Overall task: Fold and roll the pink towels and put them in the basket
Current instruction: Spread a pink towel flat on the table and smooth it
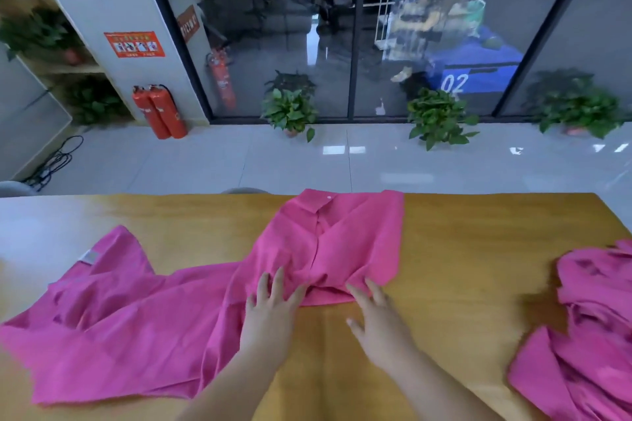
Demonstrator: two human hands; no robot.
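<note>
Three lots of hot-pink cloth here. The middle towel [342, 243] sits at 12 o'clock, folded into a rough rectangle, with its near edge all bunched and wrinkly. The big towel [113, 335] at 8 o'clock lies spread open, grey tag near its far corner, its right side meeting the middle one. At 4 o'clock there's a crumpled heap [591, 335] of more.

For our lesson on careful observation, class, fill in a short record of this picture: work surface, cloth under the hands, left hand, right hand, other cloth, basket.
Work surface: wooden table
Cloth under the hands: pink towel, partly folded, mid-table
Left hand: flat on the towel's near edge, fingers spread
Right hand: fingers straight, tips touching the towel's near edge
Other cloth: pink cloth spread at the left, adjoining the towel; pink pile at the right, apart
Basket: not in view
</note>
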